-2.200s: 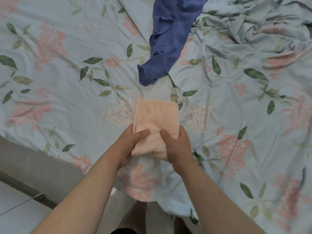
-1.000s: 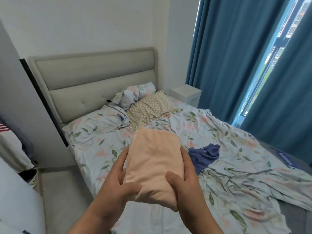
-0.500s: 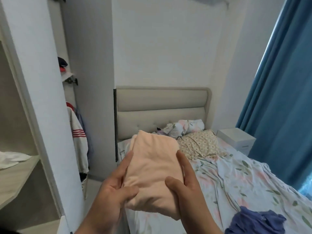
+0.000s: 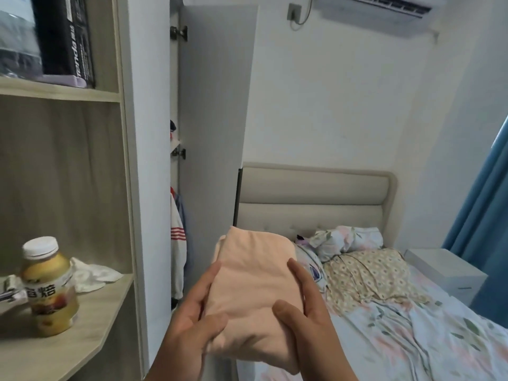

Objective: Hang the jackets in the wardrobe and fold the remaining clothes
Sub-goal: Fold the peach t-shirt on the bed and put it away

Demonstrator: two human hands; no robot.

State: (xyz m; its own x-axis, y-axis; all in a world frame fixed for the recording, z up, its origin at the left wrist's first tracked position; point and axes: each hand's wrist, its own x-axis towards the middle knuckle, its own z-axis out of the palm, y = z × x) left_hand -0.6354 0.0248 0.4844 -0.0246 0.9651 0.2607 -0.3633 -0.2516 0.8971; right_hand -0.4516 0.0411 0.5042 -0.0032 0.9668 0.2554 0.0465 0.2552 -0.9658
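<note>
gripping folded peach garment [image 4: 254, 281] both hands, left hand [image 4: 192, 323], right hand [image 4: 305, 317]; long axis pointing away toward headboard [image 4: 316, 193].

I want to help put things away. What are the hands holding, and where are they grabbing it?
Both hands hold the folded peach cloth at its near end: left hand on its left side, right hand on its right.

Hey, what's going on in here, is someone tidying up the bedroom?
Yes. A person is holding a folded peach garment up in front of them, the left hand and right hand gripping its sides. They face an open shelf with a drink bottle on it, next to a wardrobe where a white jacket with red stripes hangs behind the open door. The bed to the right is unmade.
</note>
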